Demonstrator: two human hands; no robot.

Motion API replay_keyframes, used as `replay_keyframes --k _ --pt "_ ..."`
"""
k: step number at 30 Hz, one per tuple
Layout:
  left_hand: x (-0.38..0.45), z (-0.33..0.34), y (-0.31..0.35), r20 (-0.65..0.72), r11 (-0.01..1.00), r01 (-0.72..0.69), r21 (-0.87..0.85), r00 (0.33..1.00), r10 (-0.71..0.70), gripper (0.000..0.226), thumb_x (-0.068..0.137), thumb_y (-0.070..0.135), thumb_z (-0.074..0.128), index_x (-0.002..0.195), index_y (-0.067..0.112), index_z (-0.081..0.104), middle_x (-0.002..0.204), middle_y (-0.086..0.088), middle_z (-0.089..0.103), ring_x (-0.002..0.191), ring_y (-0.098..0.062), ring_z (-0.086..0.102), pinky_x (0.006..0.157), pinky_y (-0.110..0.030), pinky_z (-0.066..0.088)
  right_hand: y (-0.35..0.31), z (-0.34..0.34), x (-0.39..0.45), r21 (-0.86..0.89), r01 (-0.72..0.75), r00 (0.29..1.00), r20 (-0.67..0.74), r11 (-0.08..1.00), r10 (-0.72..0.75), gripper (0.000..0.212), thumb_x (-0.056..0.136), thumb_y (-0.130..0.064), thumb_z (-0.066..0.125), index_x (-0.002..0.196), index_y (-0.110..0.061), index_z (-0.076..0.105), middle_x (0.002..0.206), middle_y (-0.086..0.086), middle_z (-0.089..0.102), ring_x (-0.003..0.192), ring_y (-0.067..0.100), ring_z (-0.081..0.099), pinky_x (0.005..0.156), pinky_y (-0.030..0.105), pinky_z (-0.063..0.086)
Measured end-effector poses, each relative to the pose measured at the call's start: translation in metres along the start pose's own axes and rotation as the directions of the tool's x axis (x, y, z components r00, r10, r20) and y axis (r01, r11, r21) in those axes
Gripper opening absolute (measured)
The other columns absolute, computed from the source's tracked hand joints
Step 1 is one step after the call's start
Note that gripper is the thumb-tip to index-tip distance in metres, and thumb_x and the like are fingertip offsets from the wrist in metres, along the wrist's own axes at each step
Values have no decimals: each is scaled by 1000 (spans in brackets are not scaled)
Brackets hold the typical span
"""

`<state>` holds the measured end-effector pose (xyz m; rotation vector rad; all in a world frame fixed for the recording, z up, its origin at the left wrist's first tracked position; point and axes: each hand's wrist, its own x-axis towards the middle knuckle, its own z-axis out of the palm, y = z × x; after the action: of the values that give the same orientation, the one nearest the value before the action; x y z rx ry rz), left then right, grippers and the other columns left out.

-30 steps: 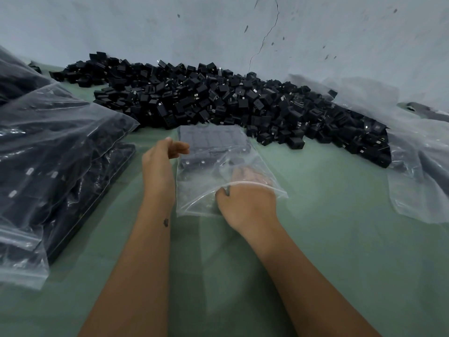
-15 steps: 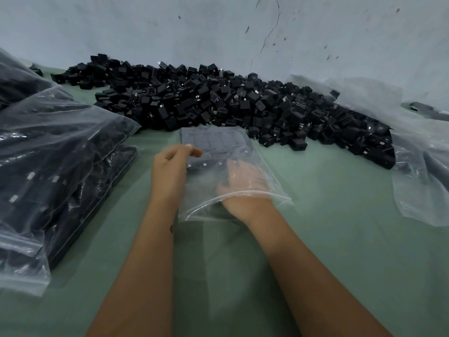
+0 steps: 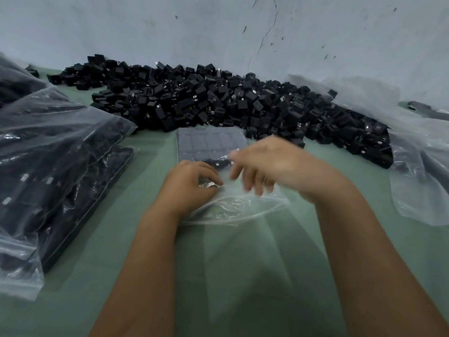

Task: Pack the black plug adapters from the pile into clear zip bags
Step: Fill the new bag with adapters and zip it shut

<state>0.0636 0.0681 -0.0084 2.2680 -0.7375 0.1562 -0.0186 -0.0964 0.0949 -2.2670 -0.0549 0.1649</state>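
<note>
Person's at a green table (image 3: 364,239) w/ a clear zip bag (image 3: 233,205) lying flat in front of them. Far end of the bag holds a neat flat layer of black adapters (image 3: 211,143), near end is crumpled & loose. Left hand (image 3: 192,186) sits on the bag's near-left part, fingers curled down & pinching the plastic. Right hand (image 3: 272,164) hovers just above the bag, blurred, fingers spread & relaxed, holding nothing as far as I can see. Big pile of loose adapters (image 3: 218,103) runs along the wall (image 3: 218,27) right behind the bag, its front edge just beside the bag's far end. Filled bags (image 3: 56,152) stacked on the left, well apart from the hands. Heap of empty clear bags (image 3: 418,166) on the right, next to the pile's end
</note>
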Motion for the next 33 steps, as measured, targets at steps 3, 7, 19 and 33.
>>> replay_keyframes --k 3,7,19,33 --pt "-1 1 -2 -28 1000 -5 4 1000 5 16 79 18 75 83 33 77 102 17 69 95 1 50 93 -26 42 48 -25 27 209 -30 842 -522 978 137 26 92 -27 52 76 -13 68 61 -1 60 57 14 54 57 29 43" --pt "0 1 -3 -35 1000 0 -10 999 0 15 79 17 75 84 31 78 102 18 68 96 -3 51 94 -27 42 120 -34 56 146 -282 649 -698 948 301 18 88 -28 50 98 -31 64 108 -1 63 100 21 56 89 40 47" --pt "3 5 -6 -53 997 54 -51 997 -56 13 79 19 75 82 31 79 98 22 68 101 -6 52 95 -32 43 156 -26 85 -108 -439 671 -700 892 245 40 84 -34 42 119 -43 60 134 -9 54 124 18 41 102 37 23" --pt "3 6 -7 -45 997 53 -64 997 -56 14 79 20 73 81 33 77 97 23 67 104 -11 57 96 -39 45 161 -25 78 143 -325 648 -686 935 330 32 85 -29 42 110 -43 56 114 -9 56 118 26 42 93 33 35"
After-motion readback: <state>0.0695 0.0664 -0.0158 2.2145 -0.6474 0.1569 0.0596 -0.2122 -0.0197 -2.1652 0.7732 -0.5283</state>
